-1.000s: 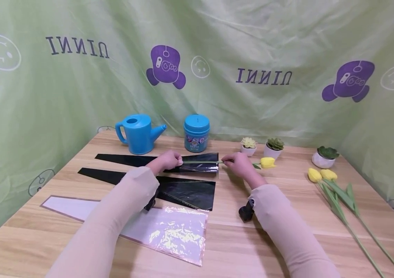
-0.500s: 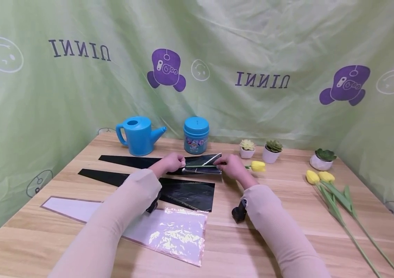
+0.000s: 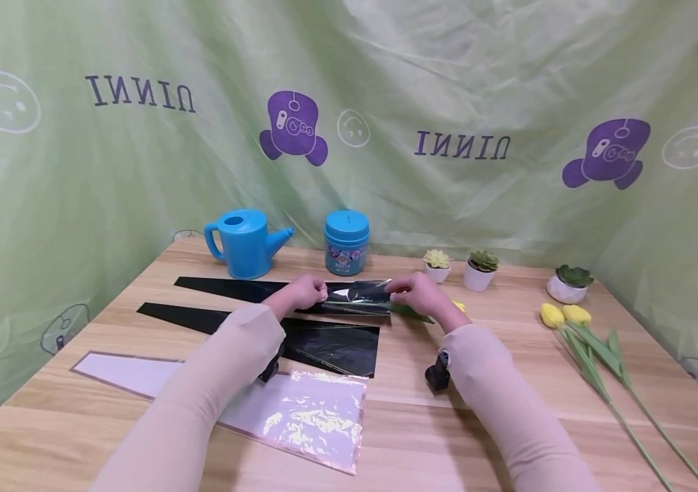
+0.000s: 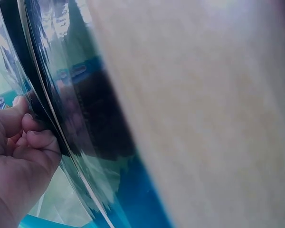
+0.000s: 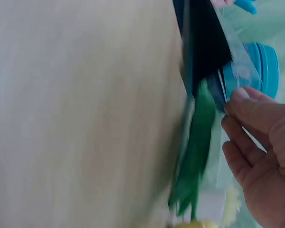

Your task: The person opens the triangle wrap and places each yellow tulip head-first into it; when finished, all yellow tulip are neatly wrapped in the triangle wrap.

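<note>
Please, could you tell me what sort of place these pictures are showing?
Probably a staged indoor work area for flowers, though the wider room is not visible. Patterned green cloth hangs behind it, and yellow tulips and black sleeves lie on a wood-grain table.

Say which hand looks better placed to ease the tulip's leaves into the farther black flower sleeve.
Probably the right hand: it is at the open end of the black flower sleeve, close to the leaves, while the left hand grips it nearer the narrow end.
</note>
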Available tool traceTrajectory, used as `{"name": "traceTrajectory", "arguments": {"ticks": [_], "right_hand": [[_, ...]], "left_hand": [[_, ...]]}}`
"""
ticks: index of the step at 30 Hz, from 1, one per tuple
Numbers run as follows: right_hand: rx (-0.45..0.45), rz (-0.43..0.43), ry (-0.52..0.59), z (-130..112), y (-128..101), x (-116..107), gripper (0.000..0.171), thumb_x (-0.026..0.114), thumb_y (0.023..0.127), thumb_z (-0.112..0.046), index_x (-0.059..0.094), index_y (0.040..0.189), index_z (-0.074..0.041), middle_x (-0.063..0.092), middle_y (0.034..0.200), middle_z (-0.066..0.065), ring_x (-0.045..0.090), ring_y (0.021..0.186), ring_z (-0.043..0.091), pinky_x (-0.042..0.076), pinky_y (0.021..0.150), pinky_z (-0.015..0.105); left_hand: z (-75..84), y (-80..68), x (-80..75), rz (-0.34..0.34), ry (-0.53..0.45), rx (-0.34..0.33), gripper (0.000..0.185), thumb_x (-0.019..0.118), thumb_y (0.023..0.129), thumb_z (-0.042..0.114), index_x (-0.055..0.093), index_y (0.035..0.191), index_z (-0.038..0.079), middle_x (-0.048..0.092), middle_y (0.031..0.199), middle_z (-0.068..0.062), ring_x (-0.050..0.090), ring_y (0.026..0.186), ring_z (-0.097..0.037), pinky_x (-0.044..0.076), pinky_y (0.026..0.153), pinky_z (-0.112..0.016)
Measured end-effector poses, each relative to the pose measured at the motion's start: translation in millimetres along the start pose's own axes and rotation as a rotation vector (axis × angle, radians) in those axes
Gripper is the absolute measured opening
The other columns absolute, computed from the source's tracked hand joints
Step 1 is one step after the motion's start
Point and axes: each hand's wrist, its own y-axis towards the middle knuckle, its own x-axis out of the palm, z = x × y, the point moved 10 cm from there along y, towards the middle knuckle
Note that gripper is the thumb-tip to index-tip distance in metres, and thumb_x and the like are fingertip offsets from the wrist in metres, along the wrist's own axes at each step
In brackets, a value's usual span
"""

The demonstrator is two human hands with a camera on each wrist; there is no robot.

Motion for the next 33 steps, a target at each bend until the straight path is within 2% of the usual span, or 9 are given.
{"name": "traceTrajectory", "arguments": {"ticks": [4,8,12,16,21,25,33], "right_hand": [[0.011,-0.092,0.009,9,-12,-6,0.032,0.063,0.087,-0.009,0.062,0.118,-0.001,0.06,0.12,0.017,0.054,0.113,0.032,0.042,0.095,0.045],[-0.014,-0.178,-0.071,18,-24,-6,0.045,0.066,0.085,-0.012,0.054,0.128,-0.003,0.055,0.128,0.016,0.047,0.122,0.034,0.036,0.099,0.048],[-0.043,-0.212,-0.167,27,-32,-9,0.059,0.07,0.082,-0.019,0.046,0.134,-0.003,0.049,0.134,0.019,0.044,0.123,0.036,0.035,0.099,0.05],[-0.037,-0.209,-0.195,36,-35,-12,0.066,0.072,0.08,-0.023,0.043,0.137,-0.004,0.048,0.133,0.023,0.045,0.121,0.039,0.034,0.1,0.051],[-0.035,-0.2,-0.217,43,-35,-12,0.063,0.072,0.08,-0.025,0.047,0.135,-0.007,0.049,0.132,0.022,0.047,0.119,0.036,0.035,0.099,0.051],[-0.062,-0.196,-0.235,40,-32,-11,0.055,0.071,0.081,-0.018,0.052,0.131,-0.008,0.052,0.13,0.019,0.05,0.116,0.032,0.037,0.097,0.048],[-0.061,-0.143,-0.277,37,-28,-13,0.035,0.066,0.082,-0.004,0.064,0.117,-0.007,0.064,0.113,0.014,0.059,0.104,0.028,0.045,0.089,0.044]], "left_hand": [[-0.7,0.6,2.0,-0.018,-0.023,-0.017,0.019,0.053,0.087,0.0,0.048,0.07,0.008,0.04,0.066,0.0,0.04,0.067,-0.016,0.033,0.063,-0.025],[-3.3,0.3,2.5,-0.03,-0.019,-0.032,0.019,0.052,0.088,0.0,0.048,0.071,0.008,0.041,0.067,0.0,0.041,0.067,-0.016,0.033,0.062,-0.025],[-5.5,1.0,2.8,-0.038,-0.017,-0.043,0.02,0.051,0.089,0.002,0.047,0.071,0.009,0.04,0.067,0.0,0.04,0.065,-0.015,0.033,0.062,-0.025],[-6.1,1.3,3.4,-0.043,-0.041,-0.044,0.021,0.051,0.089,0.001,0.046,0.071,0.01,0.04,0.068,-0.001,0.04,0.064,-0.015,0.034,0.061,-0.025],[-4.4,0.5,2.5,-0.043,-0.049,-0.035,0.021,0.051,0.088,-0.001,0.046,0.07,0.01,0.04,0.067,-0.001,0.039,0.063,-0.015,0.033,0.06,-0.025],[-4.9,0.1,2.1,-0.048,-0.047,-0.042,0.022,0.051,0.09,0.003,0.046,0.07,0.011,0.039,0.066,0.0,0.038,0.062,-0.014,0.033,0.06,-0.025],[-4.0,1.0,2.4,-0.044,-0.04,-0.039,0.02,0.052,0.088,0.001,0.047,0.071,0.01,0.04,0.066,0.0,0.039,0.062,-0.014,0.033,0.06,-0.025]]}}
